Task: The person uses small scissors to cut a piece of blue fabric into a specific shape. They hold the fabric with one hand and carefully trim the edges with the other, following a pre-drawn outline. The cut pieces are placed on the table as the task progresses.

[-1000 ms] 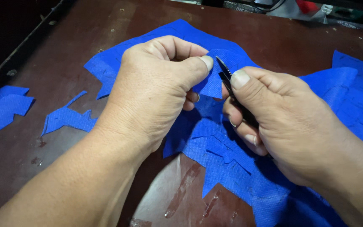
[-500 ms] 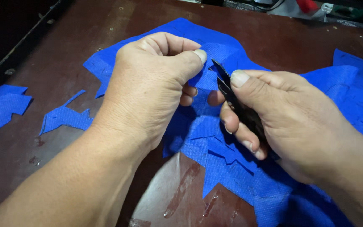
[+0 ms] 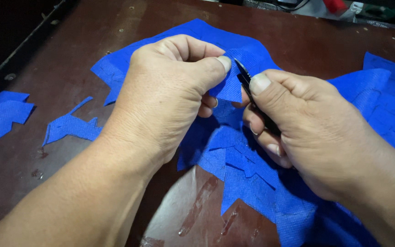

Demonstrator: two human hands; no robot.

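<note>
Running off the bottom edge, both forearms were cropped, the left one filling the lower-left corner. Glare on the worn brown table (image 3: 193, 206) sat between them, beside jagged blue offcuts (image 3: 248, 178) spread under the right wrist.

Left hand (image 3: 165, 96) came in from lower left, knuckles up, fingers curled under. Thumb was pressed against the curled fingers, pinching a small flap of the blue fabric piece (image 3: 229, 89) and holding it raised off the table. Pinch contact was mostly hidden behind the thumb; fingertips out of sight.

Right hand (image 3: 307, 128) came in from lower right, closed around a slim black cutting tool (image 3: 248, 84). Thumb lay along its top, fingers wrapped beneath. Only the tip and a short dark stretch below the thumb showed; handle was buried in the palm, so tool type was hard to call (snips or small blade, could not tell). Tip touched the edge of the pinched flap just beside the left thumbnail. Whether the tip was parted or closed could not be made out.

Fabric piece continued behind both hands as a large sheet, its outline largely covered. More blue sheeting (image 3: 389, 100) ran off the right edge. Two separate blue scraps (image 3: 69, 128) (image 3: 1, 114) lay well apart at left. Far edge: dim clutter, too blurred to identify.
</note>
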